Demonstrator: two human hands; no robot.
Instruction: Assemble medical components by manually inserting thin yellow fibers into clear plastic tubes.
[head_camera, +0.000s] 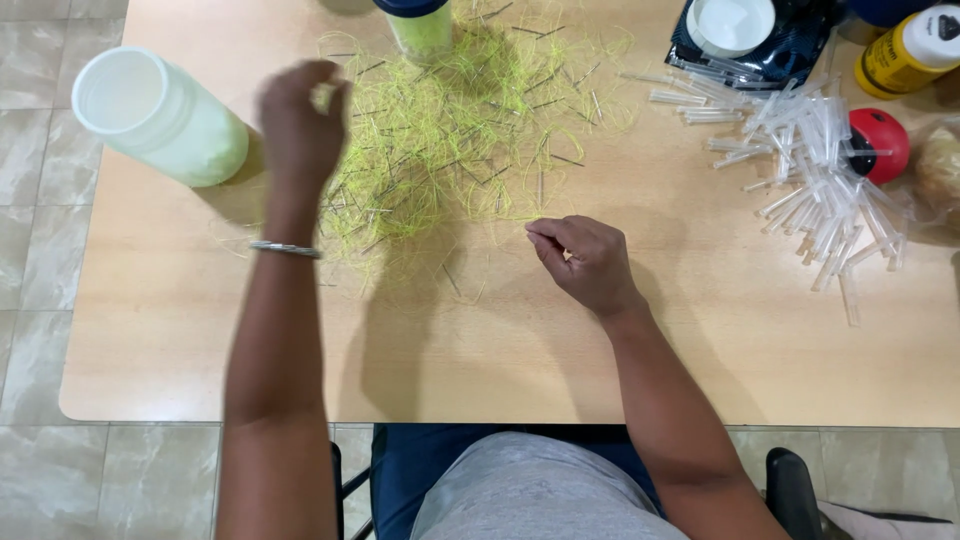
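A tangle of thin yellow-green threads with small dark pins (460, 130) is spread over the middle of the wooden table (500, 350). My left hand (298, 125) is raised at the pile's left edge, blurred, fingers curled with a small pale bit pinched at the fingertips; a metal bangle sits on that wrist. My right hand (585, 262) rests on the table just below the pile, fingertips pinched together on a thin thread end. A pile of clear plastic tubes (810, 170) lies to the right, beyond my right hand.
A wide open white jar (155, 115) stands at the left by my left hand. A yellow-green jar (420, 25) stands at the top centre. At the top right are a white lid on a dark pouch (735, 25), a yellow bottle (905, 55) and a red ball (880, 145).
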